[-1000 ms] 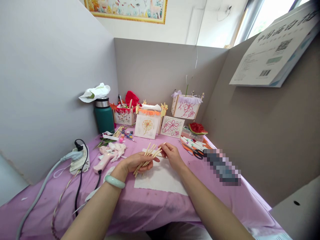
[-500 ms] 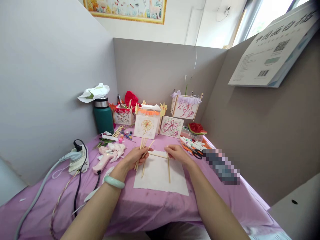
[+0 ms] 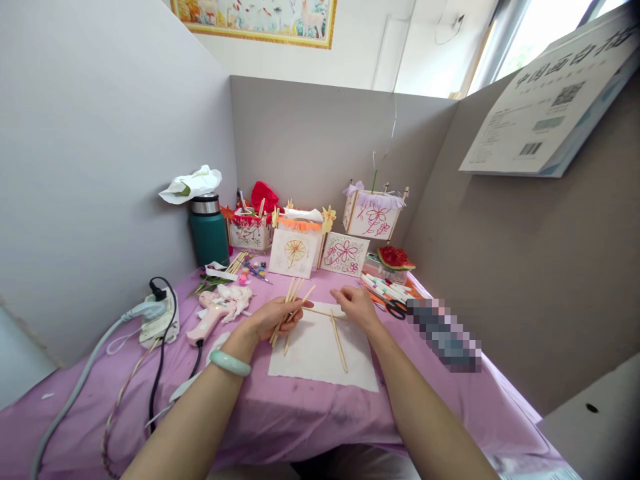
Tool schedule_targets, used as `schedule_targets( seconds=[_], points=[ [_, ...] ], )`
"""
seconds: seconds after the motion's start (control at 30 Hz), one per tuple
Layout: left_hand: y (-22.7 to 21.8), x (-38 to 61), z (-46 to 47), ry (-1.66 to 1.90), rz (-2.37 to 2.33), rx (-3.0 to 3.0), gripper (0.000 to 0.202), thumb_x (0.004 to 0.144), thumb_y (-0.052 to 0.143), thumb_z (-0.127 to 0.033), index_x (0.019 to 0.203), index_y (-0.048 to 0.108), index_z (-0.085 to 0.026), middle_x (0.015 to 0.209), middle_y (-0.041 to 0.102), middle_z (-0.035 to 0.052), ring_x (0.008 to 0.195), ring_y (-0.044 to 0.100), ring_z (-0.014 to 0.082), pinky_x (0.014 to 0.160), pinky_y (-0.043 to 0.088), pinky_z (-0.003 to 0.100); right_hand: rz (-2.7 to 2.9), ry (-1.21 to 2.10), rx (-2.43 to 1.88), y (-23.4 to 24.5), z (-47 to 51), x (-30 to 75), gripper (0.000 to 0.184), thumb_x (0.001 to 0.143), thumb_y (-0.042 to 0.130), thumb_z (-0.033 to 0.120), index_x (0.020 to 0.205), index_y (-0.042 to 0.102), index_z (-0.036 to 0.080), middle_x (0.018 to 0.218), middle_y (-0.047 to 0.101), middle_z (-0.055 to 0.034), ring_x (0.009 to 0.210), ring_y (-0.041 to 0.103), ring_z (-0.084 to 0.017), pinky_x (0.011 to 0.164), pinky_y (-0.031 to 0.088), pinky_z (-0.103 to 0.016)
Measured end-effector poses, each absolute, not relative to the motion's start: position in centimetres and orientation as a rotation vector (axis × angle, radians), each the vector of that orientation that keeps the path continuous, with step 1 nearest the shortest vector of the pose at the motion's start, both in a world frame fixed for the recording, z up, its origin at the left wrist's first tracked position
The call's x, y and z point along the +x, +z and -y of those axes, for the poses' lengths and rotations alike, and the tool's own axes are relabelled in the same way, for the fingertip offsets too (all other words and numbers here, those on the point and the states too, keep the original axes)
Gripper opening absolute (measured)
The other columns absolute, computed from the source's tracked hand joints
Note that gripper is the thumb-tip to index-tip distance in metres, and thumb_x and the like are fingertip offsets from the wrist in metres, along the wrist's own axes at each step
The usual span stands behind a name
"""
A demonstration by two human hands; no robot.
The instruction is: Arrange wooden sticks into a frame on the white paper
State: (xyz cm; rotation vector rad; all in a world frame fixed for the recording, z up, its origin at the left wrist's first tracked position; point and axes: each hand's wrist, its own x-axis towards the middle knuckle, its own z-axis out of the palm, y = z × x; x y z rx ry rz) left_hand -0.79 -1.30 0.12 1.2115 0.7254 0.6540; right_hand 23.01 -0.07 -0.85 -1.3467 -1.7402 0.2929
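Overhead, grey partitions (image 3: 100, 167); purple tablecloth (image 3: 310, 413).

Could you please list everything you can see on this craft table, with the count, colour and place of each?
wooden sticks: a small bundle, tan, in the left hand
laid sticks: at least two, tan, on the paper
paper sheet: one, white, centre of the table
glue gun: one, pink, left of the hands
power strip: one, white, far left
flask: one, green, back left
decorated boxes: several, white with drawn flowers, at the back
markers: a pile, mixed colours, right
scissors: one, dark handles, right
tablecloth: one, purple
left hand: wrist wears a green bangle
right hand: touching a laid stick
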Motion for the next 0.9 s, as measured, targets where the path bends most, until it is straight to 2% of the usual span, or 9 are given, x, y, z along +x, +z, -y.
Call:
schedule_targets(
  seconds=[0.07,0.2,0.33,0.4,0.53,0.67,0.77,0.9],
  points=[
    [0.1,-0.9,1.4,0.550,-0.711,1.226,0.049,0.081,0.067,-0.048,0.113,0.060,-0.013,0.066,0.045,-0.0061,0.041,0.027,0.0032,0.037,0.013,0.021,1.697,0.247,-1.182,-0.4,0.5,22.3,0.035,0.088,0.055,0.045,0.064,0.058,0.020,0.057,0.053,0.0012,0.056,0.046,-0.013,0.056,0.034,-0.027],
    [0.0,-1.0,1.6,0.412,-0.686,1.247,0.056,0.078,0.069,-0.054,0.116,0.060,-0.014,0.068,0.045,-0.0062,0.041,0.026,0.0027,0.037,0.013,0.021,1.765,0.209,-0.876,0.1,1.7,20.4,0.020,0.089,0.057,0.038,0.084,0.067,0.021,0.088,0.063,-0.0059,0.078,0.056,-0.018,0.068,0.045,-0.030],
    [-0.2,-1.1,1.7,0.336,-0.648,1.280,0.060,0.075,0.071,-0.057,0.115,0.060,-0.014,0.067,0.047,-0.0061,0.040,0.027,0.0024,0.037,0.014,0.021,1.831,0.224,-0.788,-0.1,2.2,18.9,0.020,0.089,0.059,0.035,0.103,0.069,0.024,0.102,0.063,-0.0079,0.096,0.056,-0.021,0.083,0.047,-0.035],
    [-0.1,-1.1,1.8,0.307,-0.659,1.289,0.059,0.074,0.071,-0.058,0.113,0.060,-0.014,0.066,0.047,-0.0062,0.040,0.026,0.0028,0.037,0.013,0.021,1.857,0.256,-0.759,-0.2,2.3,18.4,0.019,0.089,0.059,0.034,0.103,0.069,0.025,0.101,0.063,-0.0070,0.097,0.057,-0.021,0.085,0.046,-0.036],
    [0.1,-1.1,1.9,0.280,-0.666,1.305,0.057,0.075,0.071,-0.056,0.113,0.060,-0.015,0.063,0.045,-0.0068,0.039,0.026,0.0035,0.037,0.012,0.021,1.817,0.340,-0.718,-0.4,2.2,17.9,0.012,0.088,0.061,0.032,0.085,0.068,0.023,0.088,0.064,-0.0047,0.090,0.058,-0.020,0.085,0.045,-0.036],
    [0.3,-1.1,2.1,0.282,-0.660,1.321,0.058,0.073,0.074,-0.051,0.116,0.060,-0.015,0.064,0.045,-0.0072,0.039,0.027,0.0030,0.036,0.014,0.020,1.673,0.485,-0.769,-0.3,1.8,18.2,0.021,0.087,0.059,0.036,0.073,0.064,0.021,0.084,0.064,-0.0043,0.085,0.058,-0.018,0.078,0.046,-0.031],
    [0.5,-1.1,2.2,0.297,-0.696,1.339,0.060,0.069,0.076,-0.052,0.113,0.061,-0.015,0.063,0.044,-0.0081,0.039,0.027,0.0025,0.034,0.014,0.020,1.513,0.554,-0.823,-0.2,1.3,19.0,0.023,0.086,0.058,0.038,0.074,0.063,0.020,0.081,0.063,-0.0025,0.080,0.057,-0.016,0.075,0.045,-0.029],
    [0.7,-1.0,2.1,0.413,-0.763,1.379,0.055,0.071,0.071,-0.057,0.104,0.060,-0.015,0.059,0.040,-0.0095,0.036,0.023,0.0022,0.032,0.013,0.020,1.187,0.558,-0.896,-0.2,0.5,20.6,0.029,0.085,0.057,0.045,0.073,0.060,0.019,0.066,0.057,0.0022,0.061,0.050,-0.012,0.059,0.041,-0.024]
  ],
)
